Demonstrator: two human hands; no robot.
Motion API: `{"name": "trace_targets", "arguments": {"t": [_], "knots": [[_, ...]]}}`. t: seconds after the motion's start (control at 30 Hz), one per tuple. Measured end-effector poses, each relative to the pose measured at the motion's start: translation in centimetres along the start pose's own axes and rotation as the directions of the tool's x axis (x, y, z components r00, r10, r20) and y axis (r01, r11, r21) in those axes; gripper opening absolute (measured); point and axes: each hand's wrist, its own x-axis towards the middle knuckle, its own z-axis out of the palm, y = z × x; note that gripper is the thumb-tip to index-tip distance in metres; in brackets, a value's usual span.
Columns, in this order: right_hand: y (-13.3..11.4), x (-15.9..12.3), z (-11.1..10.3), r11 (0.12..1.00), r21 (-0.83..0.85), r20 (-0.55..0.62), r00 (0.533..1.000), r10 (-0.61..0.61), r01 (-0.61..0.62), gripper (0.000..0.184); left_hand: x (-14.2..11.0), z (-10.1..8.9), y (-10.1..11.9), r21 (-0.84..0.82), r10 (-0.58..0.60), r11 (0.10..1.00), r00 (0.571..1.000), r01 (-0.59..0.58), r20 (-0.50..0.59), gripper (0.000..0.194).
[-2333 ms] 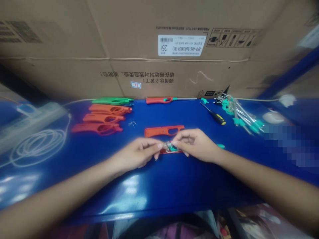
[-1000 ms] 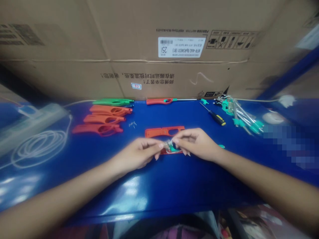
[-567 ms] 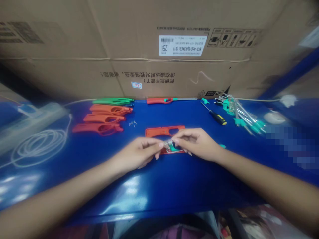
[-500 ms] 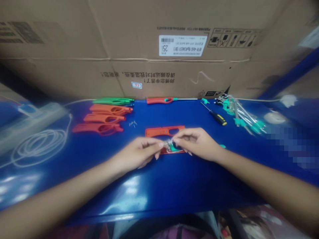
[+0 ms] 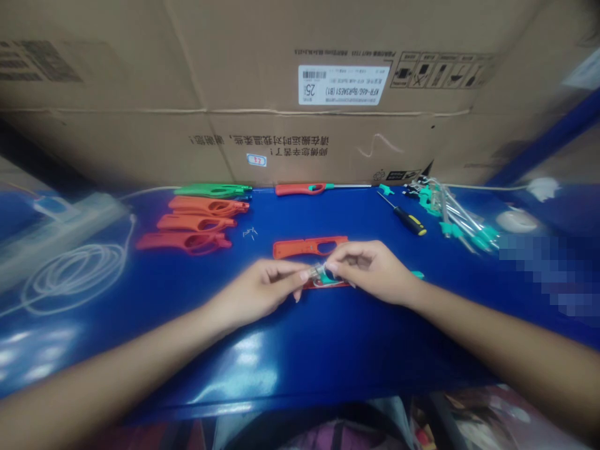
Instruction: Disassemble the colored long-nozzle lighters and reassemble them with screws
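Observation:
Over the middle of the blue table, my left hand [image 5: 265, 289] pinches a small clear lighter fuel tank [image 5: 315, 272] between thumb and forefinger. My right hand [image 5: 375, 270] has its thumb and forefinger closed at the tank's other end, on a small dark part [image 5: 329, 274]. Just beneath both hands lies a red lighter half-shell [image 5: 344, 285], mostly covered, with a teal piece and a thin white tube [image 5: 323, 285] showing. The matching red half-shell [image 5: 297, 248] lies just beyond my fingers, its handle opening to the right.
Orange-red lighter shells [image 5: 197, 222] and a green one [image 5: 210, 190] lie left, beside small screws [image 5: 250, 233]. A finished-looking red lighter [image 5: 300, 189] lies at the back. Rightward are a screwdriver [image 5: 410, 221] and metal lighter tubes [image 5: 462, 219]. A cardboard box [image 5: 262, 75] stands behind.
The clear tank has tilted slightly and shows more between my fingers. Both hands otherwise stay almost in the same place.

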Motion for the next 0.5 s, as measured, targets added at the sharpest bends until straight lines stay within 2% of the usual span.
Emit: {"name": "trace_targets", "arguments": {"t": [0.23,0.33,0.43,0.5], "knots": [[0.1,-0.1,-0.3,0.999,-0.051,0.013,1.000,-0.014,0.015,0.030,-0.3,0.2,-0.1,0.030,0.021,0.999,1.000,-0.022,0.023,0.036],[0.2,-0.1,-0.5,0.993,-0.112,0.020,0.999,-0.039,0.041,0.027,-0.6,0.2,-0.1,0.076,0.051,0.996,0.998,-0.049,-0.022,0.037],[0.1,-0.2,-0.7,0.989,-0.140,0.006,0.999,-0.048,0.049,0.026,-0.9,-0.2,0.0,0.323,0.209,0.931,0.974,-0.172,-0.083,0.029],[0.1,-0.2,-0.7,0.988,-0.150,-0.002,0.999,-0.048,0.047,0.026,-1.1,-0.6,0.1,0.534,0.327,0.811,0.942,-0.240,-0.073,0.023]]}}
